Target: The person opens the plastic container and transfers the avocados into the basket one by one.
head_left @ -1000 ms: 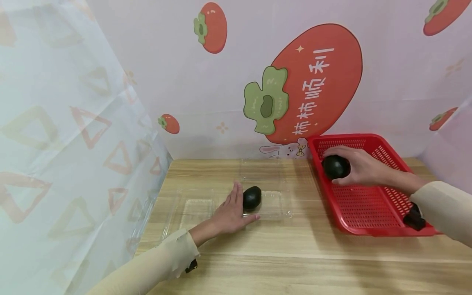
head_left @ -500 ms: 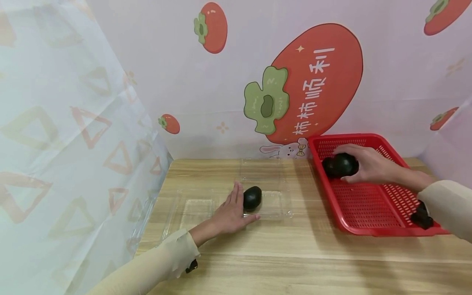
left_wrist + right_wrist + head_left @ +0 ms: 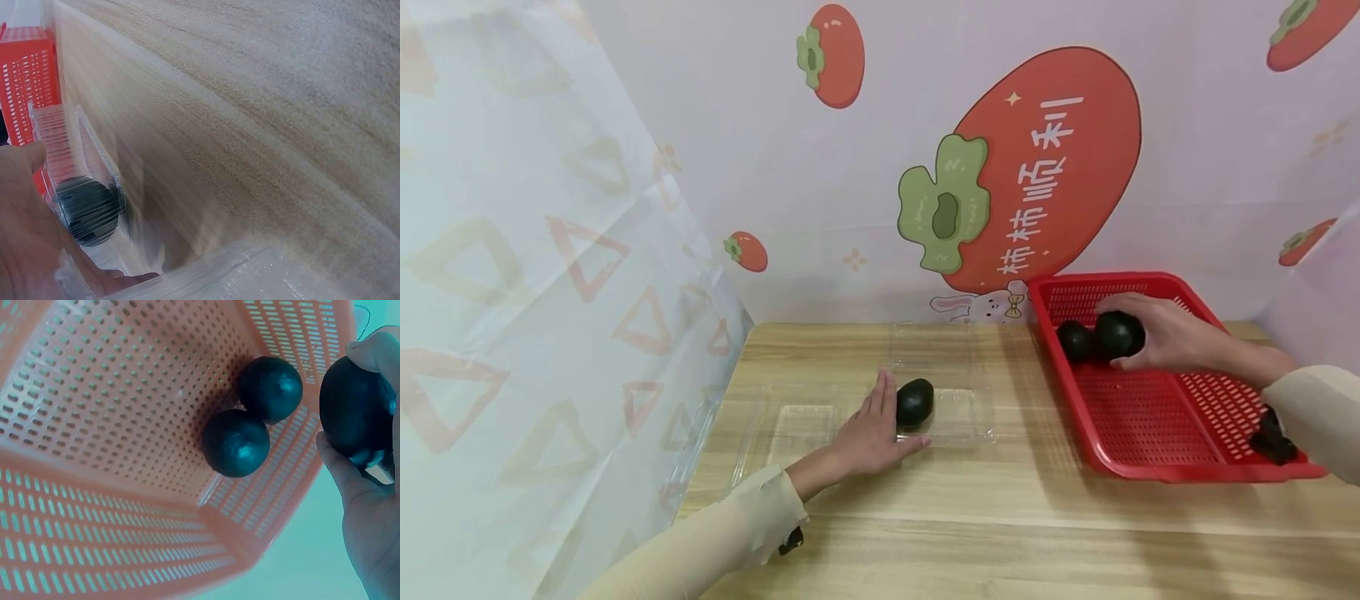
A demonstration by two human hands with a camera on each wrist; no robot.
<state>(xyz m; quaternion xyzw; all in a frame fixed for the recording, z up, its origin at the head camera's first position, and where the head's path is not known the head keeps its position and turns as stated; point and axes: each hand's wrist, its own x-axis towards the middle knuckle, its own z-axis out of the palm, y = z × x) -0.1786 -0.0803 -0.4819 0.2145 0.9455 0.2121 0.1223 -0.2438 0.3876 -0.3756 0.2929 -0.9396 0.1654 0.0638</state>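
My right hand (image 3: 1168, 335) grips a dark green avocado (image 3: 1120, 335) over the left part of the red plastic basket (image 3: 1187, 472). Two more avocados lie side by side against the basket wall, a nearer avocado (image 3: 236, 443) and one behind it, in the right wrist view. From the head, only one basket avocado (image 3: 1075, 342) shows, left of the held one. My left hand (image 3: 865, 437) rests with straight fingers along a clear plastic box (image 3: 955, 410). Inside that box sits a single avocado (image 3: 915, 403), seen through its wall in the left wrist view.
A second clear plastic box (image 3: 805, 421) lies left of the first on the wooden table (image 3: 970, 533). The first box's clear lid (image 3: 931, 343) lies folded back toward the printed wall sheet (image 3: 850, 183). Another sheet (image 3: 550, 275) hangs at the left.
My right hand has moved right with its avocado, away from the basket's left wall. This uncovers another avocado there. The left hand has stayed in place.
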